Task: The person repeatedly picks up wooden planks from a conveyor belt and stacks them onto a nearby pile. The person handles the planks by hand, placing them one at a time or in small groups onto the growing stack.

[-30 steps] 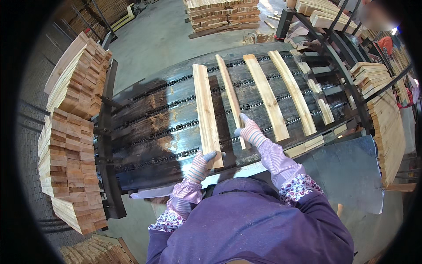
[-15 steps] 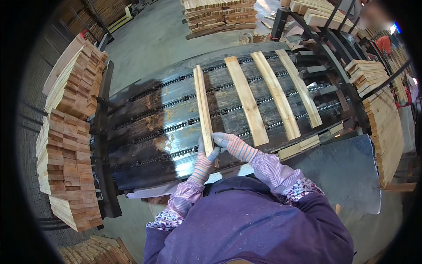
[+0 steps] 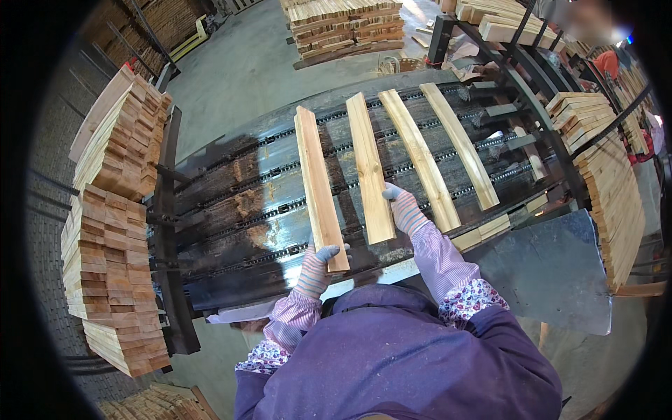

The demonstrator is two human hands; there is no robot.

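Note:
My left hand (image 3: 314, 271), in a striped knit glove, is closed around the near end of the leftmost wooden board (image 3: 319, 189). Its thumb lies on top of that board, whose broad pinkish face is turned up. My right hand (image 3: 404, 207), gloved alike, has its fingers closed on the right edge of the second board (image 3: 369, 168), near that board's lower end. Farther right lie a third board (image 3: 422, 161) and a fourth board (image 3: 460, 143), untouched. All rest across a dark metal chain conveyor (image 3: 238, 203).
Stacked boards (image 3: 108, 245) stand on the left behind a black metal frame (image 3: 168, 231). More stacks (image 3: 609, 189) rise at the right, beside a grey metal sheet (image 3: 553, 273). A pile of boards (image 3: 346, 28) sits on the floor beyond the conveyor. A person in orange (image 3: 607, 64) is far right.
My right hand has left the leftmost board and moved right to the second one. The leftmost board has turned from a narrow side to its broad face. The other boards sit slightly farther left.

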